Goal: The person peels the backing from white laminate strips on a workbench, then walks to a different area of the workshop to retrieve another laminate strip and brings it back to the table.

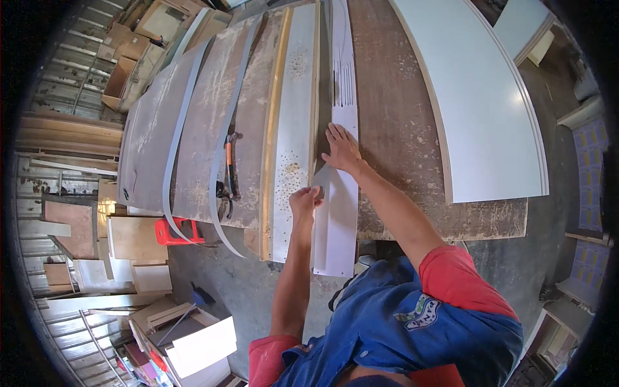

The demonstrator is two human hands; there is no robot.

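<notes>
My left hand (305, 201) is closed, thumb uppermost, at the near part of a narrow dark grey strip (325, 77). Whatever its fingers grip is hidden. Farther up, my right hand (343, 149) lies with fingers spread across the grey strip and the long white board (345, 119) beside it. Dark parallel lines mark the board's far part. To the left runs a long pale plank (298, 116) dotted with holes, with a yellowish wooden edge (277, 84). Both pieces jut past the near edge of the worn brown worktable (400, 142).
On the worktable's left lie two loose grey-blue bands (184, 109) (237, 103) with ends hanging over, and an orange-handled hammer (229, 158). A large white panel (483, 109) covers the right side. A red stool (167, 233) and stacked boards (138, 235) stand at left.
</notes>
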